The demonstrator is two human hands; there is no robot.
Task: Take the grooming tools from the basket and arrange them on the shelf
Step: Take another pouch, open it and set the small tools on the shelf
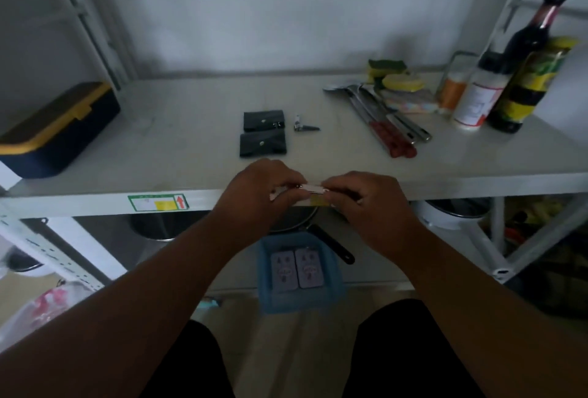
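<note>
Both hands meet over the front edge of the shelf. Left hand and right hand each pinch one end of a small metal tool, probably a nail clipper; fingers closed on it from both sides. The tool is blurred and partly hidden by the fingers, so its exact type is unclear. It is in the air just above the shelf lip, not set down yet.

Already on the shelf: two black pouches one behind the other, and a small clipper just right of them. The blue basket sits low, between the knees, with two flat grey cases side by side in it.

Risks:
- The tool is over the edge. If one hand lets go early it likely drops past the lip toward the basket or floor.
- It is small and smooth with only a fingertip grip, so it slips easily if they fiddle with the lever.
- Placed too close to the front, it can get swept off on the next reach down to the basket.
- Reaching deeper could nudge the pouches or clipper out of line.
- The knives and bottles on the right are well apart, low risk.
</note>
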